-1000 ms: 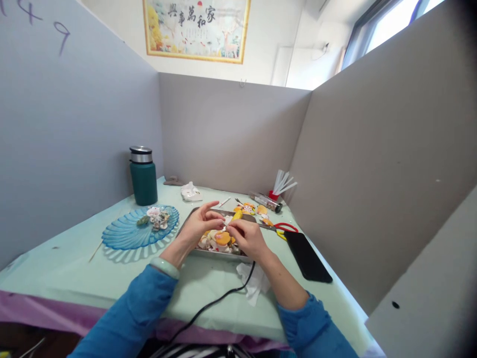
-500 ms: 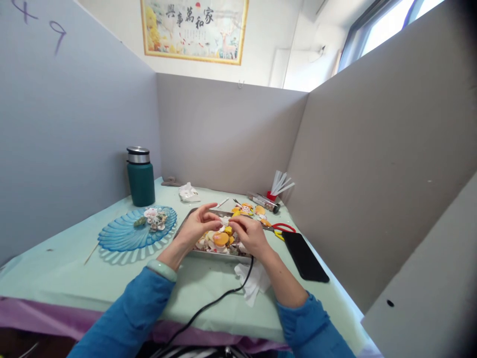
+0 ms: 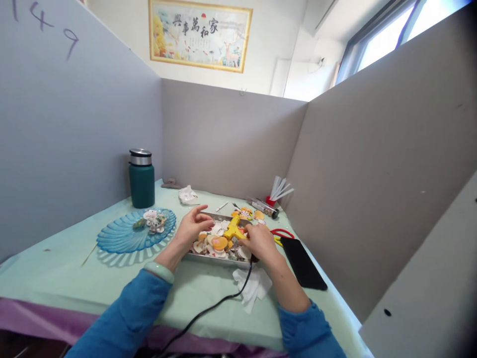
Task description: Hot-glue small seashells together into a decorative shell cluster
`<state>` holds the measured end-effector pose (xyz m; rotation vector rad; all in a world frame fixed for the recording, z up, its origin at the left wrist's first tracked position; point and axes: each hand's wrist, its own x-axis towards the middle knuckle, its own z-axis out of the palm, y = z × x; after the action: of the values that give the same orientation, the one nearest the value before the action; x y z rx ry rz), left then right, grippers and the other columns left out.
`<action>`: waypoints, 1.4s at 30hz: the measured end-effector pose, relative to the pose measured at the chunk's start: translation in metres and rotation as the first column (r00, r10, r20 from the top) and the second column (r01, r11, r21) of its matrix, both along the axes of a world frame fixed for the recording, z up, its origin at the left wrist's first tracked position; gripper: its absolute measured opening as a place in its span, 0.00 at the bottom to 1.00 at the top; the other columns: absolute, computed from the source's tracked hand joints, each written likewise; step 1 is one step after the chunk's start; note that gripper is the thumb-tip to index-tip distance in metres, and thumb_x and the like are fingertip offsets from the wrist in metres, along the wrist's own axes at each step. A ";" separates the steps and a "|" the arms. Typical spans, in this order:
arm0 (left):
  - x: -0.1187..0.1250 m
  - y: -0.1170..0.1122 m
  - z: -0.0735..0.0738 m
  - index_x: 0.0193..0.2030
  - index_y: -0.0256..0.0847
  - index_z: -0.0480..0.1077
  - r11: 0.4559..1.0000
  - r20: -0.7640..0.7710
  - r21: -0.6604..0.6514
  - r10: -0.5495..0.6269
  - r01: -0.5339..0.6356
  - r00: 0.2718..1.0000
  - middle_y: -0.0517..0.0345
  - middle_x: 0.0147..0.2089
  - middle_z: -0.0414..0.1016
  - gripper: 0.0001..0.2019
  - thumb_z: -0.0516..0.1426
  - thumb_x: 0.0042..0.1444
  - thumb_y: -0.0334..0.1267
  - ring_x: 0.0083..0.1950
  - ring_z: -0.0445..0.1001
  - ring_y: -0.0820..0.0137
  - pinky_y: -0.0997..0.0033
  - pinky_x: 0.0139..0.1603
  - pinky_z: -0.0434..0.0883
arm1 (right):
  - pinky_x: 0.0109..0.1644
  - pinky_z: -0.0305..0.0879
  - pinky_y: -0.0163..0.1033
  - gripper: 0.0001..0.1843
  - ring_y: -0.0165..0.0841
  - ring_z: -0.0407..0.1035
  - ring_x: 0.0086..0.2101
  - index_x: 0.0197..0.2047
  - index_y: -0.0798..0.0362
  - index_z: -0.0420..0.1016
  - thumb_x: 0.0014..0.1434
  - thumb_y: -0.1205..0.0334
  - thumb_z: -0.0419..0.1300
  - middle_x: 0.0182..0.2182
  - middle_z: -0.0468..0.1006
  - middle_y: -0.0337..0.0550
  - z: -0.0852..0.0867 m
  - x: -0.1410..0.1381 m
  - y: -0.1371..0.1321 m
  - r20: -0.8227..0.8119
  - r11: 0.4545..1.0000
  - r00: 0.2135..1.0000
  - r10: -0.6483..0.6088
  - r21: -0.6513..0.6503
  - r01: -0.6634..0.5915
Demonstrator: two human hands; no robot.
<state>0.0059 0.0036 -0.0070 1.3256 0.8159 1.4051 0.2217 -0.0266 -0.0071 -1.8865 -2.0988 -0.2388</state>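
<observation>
A yellow hot glue gun (image 3: 234,229) lies over a metal tray (image 3: 219,259) heaped with seashells (image 3: 219,243). My right hand (image 3: 261,241) has its fingers closed around the gun's handle end, and a black cord (image 3: 223,300) runs from there toward the table's front edge. My left hand (image 3: 192,229) is over the tray's left side, with thumb and some fingers pinched together and the index finger raised. What sits in that pinch, if anything, is too small to make out.
A blue scalloped plate (image 3: 119,233) with a shell cluster (image 3: 155,221) is at left, by a green thermos (image 3: 142,185). To the right are red-handled scissors (image 3: 282,232), a black phone (image 3: 303,263) and glue sticks (image 3: 278,188). A crumpled tissue (image 3: 253,288) lies in front of the tray.
My hands, close together over the shells before, have moved apart. The right hand has drawn back and taken hold of the yellow glue gun, which now shows clearly.
</observation>
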 end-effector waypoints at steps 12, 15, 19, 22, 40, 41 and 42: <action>-0.002 -0.002 0.004 0.52 0.35 0.62 0.997 0.067 -0.034 0.066 -0.063 0.996 0.61 0.29 0.74 0.34 0.67 0.36 0.37 0.29 0.74 0.72 0.71 0.33 0.71 | 0.37 0.63 0.39 0.18 0.37 0.70 0.34 0.48 0.54 0.67 0.55 0.57 0.58 0.32 0.76 0.45 -0.002 0.012 0.013 -0.724 0.989 0.674 0.146 0.090 -0.117; -0.002 -0.002 0.004 0.53 0.35 0.62 0.998 0.091 -0.026 0.067 -0.065 0.994 0.61 0.29 0.74 0.35 0.67 0.36 0.37 0.30 0.75 0.71 0.70 0.33 0.71 | 0.33 0.67 0.39 0.22 0.35 0.70 0.33 0.49 0.51 0.66 0.52 0.54 0.59 0.37 0.75 0.45 0.003 0.013 0.013 -0.974 0.924 0.077 0.214 0.177 -0.340; -0.003 0.000 0.002 0.54 0.35 0.61 0.998 0.087 0.004 0.067 -0.068 0.994 0.60 0.30 0.75 0.35 0.67 0.38 0.38 0.30 0.75 0.69 0.69 0.33 0.71 | 0.31 0.69 0.39 0.13 0.35 0.69 0.33 0.40 0.51 0.69 0.50 0.57 0.60 0.35 0.75 0.44 0.010 0.006 0.007 -0.937 0.850 -0.291 0.192 0.307 -0.429; -0.004 0.002 0.000 0.55 0.35 0.61 0.998 0.085 0.027 0.061 -0.064 0.994 0.59 0.31 0.75 0.36 0.66 0.39 0.39 0.31 0.75 0.69 0.68 0.34 0.72 | 0.27 0.66 0.35 0.10 0.32 0.67 0.29 0.34 0.52 0.68 0.50 0.58 0.61 0.29 0.72 0.41 0.012 0.001 0.003 -0.911 0.868 -0.392 0.130 0.296 -0.398; -0.003 -0.001 0.005 0.57 0.38 0.59 0.993 0.206 0.087 0.055 -0.074 0.977 0.62 0.31 0.74 0.37 0.67 0.39 0.36 0.33 0.75 0.71 0.67 0.39 0.72 | 0.20 0.52 0.31 0.17 0.24 0.55 0.15 0.38 0.55 0.70 0.50 0.53 0.65 0.14 0.59 0.28 0.006 -0.014 -0.007 -0.967 0.811 -0.053 0.251 0.239 -0.534; -0.003 -0.001 0.005 0.57 0.38 0.59 0.993 0.207 0.088 0.056 -0.076 0.977 0.62 0.32 0.74 0.37 0.67 0.39 0.37 0.33 0.75 0.71 0.67 0.39 0.72 | 0.20 0.52 0.31 0.17 0.23 0.54 0.15 0.38 0.55 0.70 0.51 0.53 0.65 0.13 0.60 0.28 0.006 -0.015 -0.008 -0.967 0.806 -0.041 0.252 0.233 -0.544; -0.003 -0.001 0.006 0.57 0.38 0.59 0.993 0.207 0.089 0.058 -0.078 0.977 0.61 0.32 0.75 0.37 0.67 0.38 0.37 0.33 0.75 0.71 0.67 0.39 0.72 | 0.20 0.52 0.31 0.16 0.23 0.54 0.15 0.38 0.55 0.71 0.51 0.53 0.64 0.13 0.60 0.28 0.006 -0.015 -0.009 -0.967 0.802 -0.031 0.253 0.228 -0.553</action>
<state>0.0028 0.0025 -0.0012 1.2108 0.6685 1.6227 0.2062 -0.0356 -0.0008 -0.7365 -1.4401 1.1980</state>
